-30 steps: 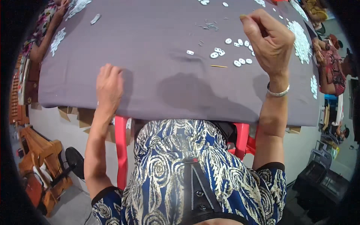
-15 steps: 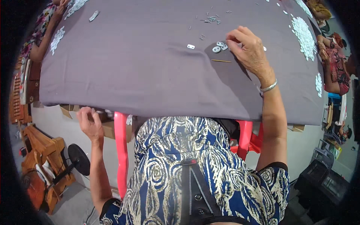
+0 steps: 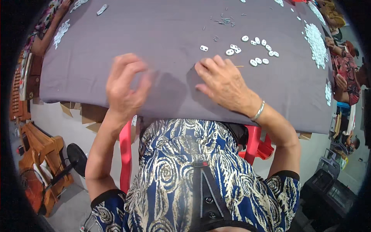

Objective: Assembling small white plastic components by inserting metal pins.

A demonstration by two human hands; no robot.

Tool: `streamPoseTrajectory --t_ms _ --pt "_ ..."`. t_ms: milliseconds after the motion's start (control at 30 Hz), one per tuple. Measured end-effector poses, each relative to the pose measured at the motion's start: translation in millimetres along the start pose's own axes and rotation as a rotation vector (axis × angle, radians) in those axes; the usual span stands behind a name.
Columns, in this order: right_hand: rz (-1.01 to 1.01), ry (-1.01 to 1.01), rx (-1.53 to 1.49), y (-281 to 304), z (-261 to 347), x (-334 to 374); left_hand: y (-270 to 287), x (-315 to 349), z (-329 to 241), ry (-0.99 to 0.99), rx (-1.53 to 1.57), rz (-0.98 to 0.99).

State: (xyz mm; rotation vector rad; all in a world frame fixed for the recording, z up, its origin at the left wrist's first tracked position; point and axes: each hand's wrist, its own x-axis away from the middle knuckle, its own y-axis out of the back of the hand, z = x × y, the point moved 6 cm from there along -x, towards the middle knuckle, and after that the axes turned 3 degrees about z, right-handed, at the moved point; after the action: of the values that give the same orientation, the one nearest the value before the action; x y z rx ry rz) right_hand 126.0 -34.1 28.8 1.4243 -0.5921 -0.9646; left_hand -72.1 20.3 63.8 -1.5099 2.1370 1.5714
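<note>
My left hand point(image 3: 126, 87), smeared by motion, hovers over the near part of the purple-grey cloth, thumb apart from the bent fingers. To its right, my right hand point(image 3: 226, 85) is low over the cloth, fingers bent and thumb standing apart. I see nothing held in either hand, though the space beneath the right fingers is hidden. A thin golden stick point(image 3: 239, 66) pokes out beyond the right hand. Past it are a white oval piece with small holes point(image 3: 230, 52), a white two-holed piece point(image 3: 204, 48) and several similar ovals point(image 3: 263, 42) in a loose curve.
Small grey pins point(image 3: 225, 21) lie scattered farther back. A big heap of white pieces point(image 3: 316, 46) sits at the right edge, with a smaller heap point(image 3: 61, 34) at the left. Other people's arms point(image 3: 45, 44) rest along the table sides. A red chair point(image 3: 125, 154) is beneath me.
My left hand has come up from below the table edge to over the cloth. My right hand has moved left and nearer, uncovering the white ovals, and its fingers have loosened from a pinch.
</note>
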Motion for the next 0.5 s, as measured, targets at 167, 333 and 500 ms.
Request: streamPoseTrajectory --t_ms 167,333,500 --pt "0.122 0.145 -0.06 -12.1 40.6 19.1 -47.4 -4.9 -26.5 -0.212 0.124 0.208" --pt "0.022 0.285 0.003 -15.9 65.2 22.7 -70.4 3.2 -17.3 -0.104 0.061 0.382" --pt "0.03 0.352 -0.022 -15.3 65.8 26.3 -68.8 20.1 -13.0 -0.081 -0.195 0.558"
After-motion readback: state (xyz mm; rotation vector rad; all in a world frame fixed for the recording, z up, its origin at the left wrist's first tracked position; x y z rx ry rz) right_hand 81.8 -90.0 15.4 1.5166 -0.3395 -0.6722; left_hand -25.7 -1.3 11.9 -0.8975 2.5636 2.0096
